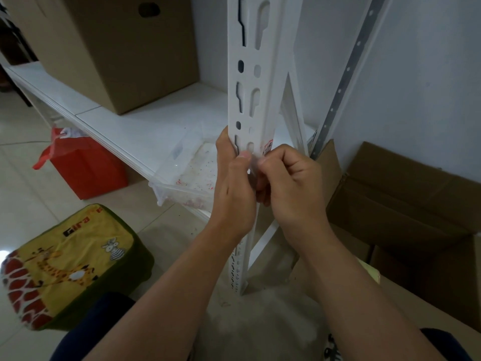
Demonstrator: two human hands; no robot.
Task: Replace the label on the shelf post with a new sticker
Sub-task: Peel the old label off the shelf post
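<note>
We held the white shelf post [256, 100] with both hands, which were close together in front of it, at the height of the shelf board [145, 131]. Our left hand [234, 188] was wrapped around the left edge of the post, and its thumb pressed on the front face, just under one of the slots. Our right hand [291, 186] was curled, and its fingertips pinched a small, thin, clear piece at the post, right beside the left thumb; we could not tell if this piece was a sticker or its backing. The label [267, 148] with red and black print sat on the right face of the post, just above the right hand, and only its upper part was visible. On the shelf board stood a big cardboard box [125, 48], and a clear plastic tray [190, 175] with small coloured bits hung over the front edge. On the tiled floor we saw a red bag [83, 168] and a yellow cushion [67, 264] with a giraffe picture, and open cardboard boxes [406, 194] lay to the right.
</note>
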